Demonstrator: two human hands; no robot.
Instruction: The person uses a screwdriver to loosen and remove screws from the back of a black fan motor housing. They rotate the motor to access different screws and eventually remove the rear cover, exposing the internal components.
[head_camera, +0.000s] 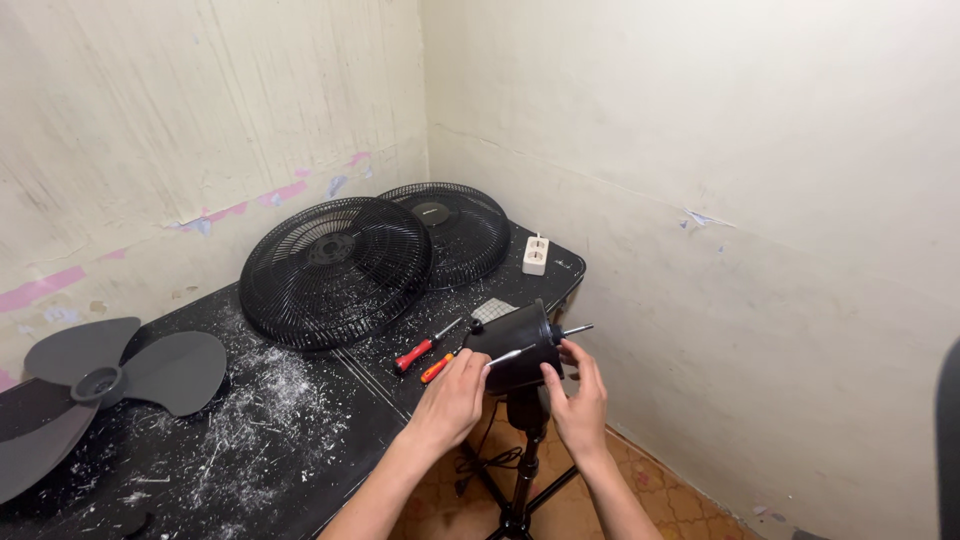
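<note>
At the near edge of the black table, in the head view, a black fan motor housing was seen mounted on a stand that rose from the tiled floor beside the table. The left hand was closed around a slim screwdriver, its tip laid against the housing. The right hand was set against the housing's front side, fingers curled on it; a firm clamp could not be told. The bare motor shaft was seen projecting to the right, nothing fitted on it.

Progress was judged as well along in stripping: both black wire grilles were already off and leaned against the wall, and the grey three-blade impeller was laid flat at the table's left end. The housing itself was judged still to be opened.

Two further screwdrivers, one red-handled and one orange-handled, were noted lying just left of the housing. White flakes and scratches were scattered across the tabletop.

No packages were noted. A white power strip was recorded at the far right corner of the table. A small round label sat at the rear grille's centre. Pink and blue tape scraps were marked along the left wall, with more scraps on the right wall.
</note>
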